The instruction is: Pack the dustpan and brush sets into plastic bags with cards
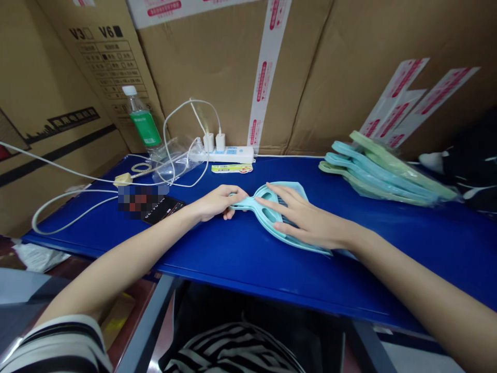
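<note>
A light-blue hand dustpan (267,228), fan-shaped, with what looks like a brush nested in it, lies on the blue table with its wide end to the right. My left hand (221,201) is closed around the narrow handle, fingers and thumb pinching it. Over the wide part rests my right hand (310,220), its fingers spread and lying flat on the surface. That hand covers much of the middle, so the detail under it is hidden. Further right are several similar light-blue and green sets (384,168) stacked in clear plastic wrapping.
Large cardboard boxes (217,77) wall off the back. Along them are a white power strip (233,154) with two chargers, looping white cables and a green-labelled bottle (143,122). A dark phone (163,210) lies at the left. The blue table's front edge (248,287) is close to my body.
</note>
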A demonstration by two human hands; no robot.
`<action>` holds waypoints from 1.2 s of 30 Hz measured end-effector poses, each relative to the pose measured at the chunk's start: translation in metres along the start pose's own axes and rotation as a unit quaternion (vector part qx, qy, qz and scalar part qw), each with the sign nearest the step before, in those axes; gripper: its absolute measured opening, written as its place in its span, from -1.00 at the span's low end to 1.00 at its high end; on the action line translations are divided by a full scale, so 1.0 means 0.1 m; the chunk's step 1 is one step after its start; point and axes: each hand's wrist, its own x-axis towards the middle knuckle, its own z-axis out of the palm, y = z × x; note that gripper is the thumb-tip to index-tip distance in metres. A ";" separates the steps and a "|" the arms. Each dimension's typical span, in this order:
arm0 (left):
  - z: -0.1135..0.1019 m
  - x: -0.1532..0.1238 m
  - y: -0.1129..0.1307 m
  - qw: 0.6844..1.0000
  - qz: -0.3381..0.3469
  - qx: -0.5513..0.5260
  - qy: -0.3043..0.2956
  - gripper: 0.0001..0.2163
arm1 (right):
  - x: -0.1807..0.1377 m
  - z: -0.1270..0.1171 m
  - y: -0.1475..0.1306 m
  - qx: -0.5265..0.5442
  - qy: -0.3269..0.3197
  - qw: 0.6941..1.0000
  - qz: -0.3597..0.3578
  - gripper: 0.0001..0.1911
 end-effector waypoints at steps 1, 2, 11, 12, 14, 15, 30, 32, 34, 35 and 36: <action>0.00 0.00 0.00 1.000 0.001 -0.004 0.000 -0.83 | 0.00 0.00 0.01 -0.003 0.004 1.000 -0.003 -0.22; 0.00 -0.01 0.00 1.000 0.002 -0.007 0.000 -0.84 | 0.00 0.01 0.02 -0.005 0.010 1.000 -0.008 -0.24; -0.02 -0.01 0.01 1.000 0.005 -0.008 -0.008 -0.87 | -0.01 0.03 0.04 -0.029 0.037 0.998 -0.030 -0.31; -0.02 -0.01 0.01 1.000 0.007 -0.010 -0.010 -0.88 | -0.01 0.03 0.03 -0.033 0.040 0.998 -0.030 -0.31; -0.02 -0.01 0.01 1.000 0.008 -0.013 -0.012 -0.89 | 0.00 0.02 0.02 -0.038 0.044 0.998 -0.031 -0.32; -0.01 -0.01 0.01 1.000 0.007 -0.014 -0.011 -0.89 | 0.00 0.01 0.02 -0.038 0.043 0.998 -0.031 -0.33; -0.02 -0.01 0.02 0.999 -0.004 -0.032 -0.023 -0.85 | -0.01 -0.01 -0.01 -0.025 0.027 0.999 -0.022 -0.33; -0.03 -0.01 0.02 0.999 -0.004 -0.027 -0.025 -0.86 | -0.01 -0.03 -0.02 -0.023 0.018 1.000 -0.011 -0.31; -0.03 0.00 0.02 0.999 0.001 -0.025 -0.029 -0.87 | -0.01 -0.04 -0.03 -0.020 0.017 1.000 -0.009 -0.31; -0.03 -0.01 0.02 0.999 0.005 -0.025 -0.032 -0.87 | -0.01 -0.04 -0.04 -0.018 0.019 1.000 -0.012 -0.32; -0.03 -0.01 0.02 0.999 0.008 -0.026 -0.033 -0.87 | -0.01 -0.04 -0.04 -0.017 0.022 0.999 -0.017 -0.34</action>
